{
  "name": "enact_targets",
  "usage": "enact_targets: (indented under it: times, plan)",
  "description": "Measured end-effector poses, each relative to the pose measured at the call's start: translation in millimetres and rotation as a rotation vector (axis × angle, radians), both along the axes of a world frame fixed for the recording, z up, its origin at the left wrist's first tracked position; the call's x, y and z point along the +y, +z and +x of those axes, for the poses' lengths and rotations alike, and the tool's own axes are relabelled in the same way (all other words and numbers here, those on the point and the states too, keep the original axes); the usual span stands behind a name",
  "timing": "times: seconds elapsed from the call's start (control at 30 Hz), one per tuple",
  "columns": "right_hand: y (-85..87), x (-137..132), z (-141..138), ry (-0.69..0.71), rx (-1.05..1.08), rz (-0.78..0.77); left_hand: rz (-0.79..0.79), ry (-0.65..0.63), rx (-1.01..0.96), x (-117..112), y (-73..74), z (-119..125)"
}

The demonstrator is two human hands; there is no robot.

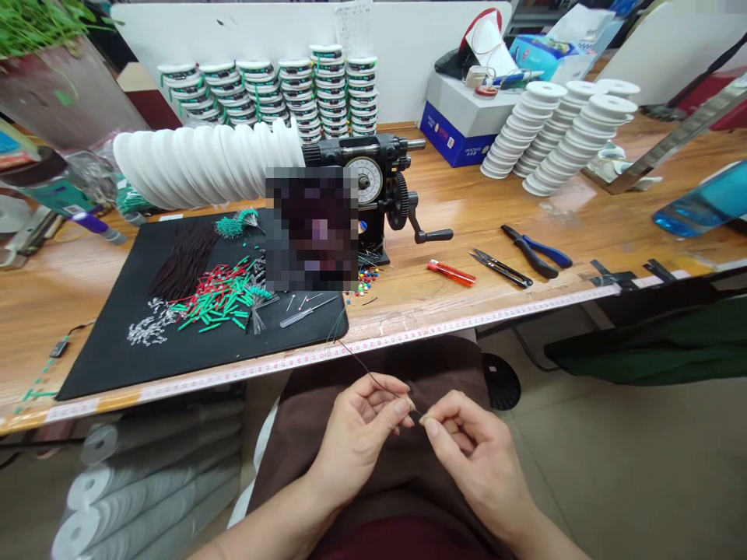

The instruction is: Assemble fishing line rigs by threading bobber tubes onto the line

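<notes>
When the clock face is centred between the hands, 12 o'clock pointing away from the person, printed surfaces are located as follows. At 12: a blue-and-white box point(461, 128), its lettering too small to read. Between 11 and 12: a black machine point(377, 218) with a round, graduated white dial point(362, 180). At 11: stacked spools point(330, 89) with dark, illegible labels. From 9 to 2, along the edge of the table point(414, 299): a measuring tape point(402, 337) with printed numerals.

The dark line point(355, 357) is gripped at two points. At 9, the left hand point(362, 424) pinches it between thumb and forefinger; at 4, the right hand point(475, 443) pinches it likewise, fingertips just beside those of the left. Beyond the left hand, the line extends toward 11, reaching the table edge beside the black mat point(110, 311). It is very thin and slightly curved; fine strands spread at its far end.
</notes>
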State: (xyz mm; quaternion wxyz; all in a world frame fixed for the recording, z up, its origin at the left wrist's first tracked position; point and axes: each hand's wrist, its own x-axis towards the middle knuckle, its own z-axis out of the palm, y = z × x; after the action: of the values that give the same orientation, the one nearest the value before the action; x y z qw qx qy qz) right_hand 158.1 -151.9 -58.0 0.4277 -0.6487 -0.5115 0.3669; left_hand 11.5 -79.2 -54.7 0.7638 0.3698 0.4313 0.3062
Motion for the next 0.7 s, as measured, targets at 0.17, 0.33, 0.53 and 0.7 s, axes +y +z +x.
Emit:
enact_targets:
  times: [0.17, 0.33, 0.53, 0.7]
  plan:
    - [0.3, 0.0, 0.2, 0.018, 0.052, -0.044, 0.014, -0.008, 0.002, 0.3, 1.3, 0.4]
    - [2.7, 2.7, 0.8, 0.011, 0.094, -0.061, 0.035, 0.003, 0.017, 0.8, 3.8, 0.3]
    - [2.8, 1.6, 1.5, 0.018, 0.146, -0.087, 0.037, 0.006, 0.006, 2.3, 7.5, 0.9]
    - [3.1, 2.4, 3.2, -0.012, 0.291, -0.117, 0.025, 0.027, 0.011, 2.1, 6.3, 0.2]
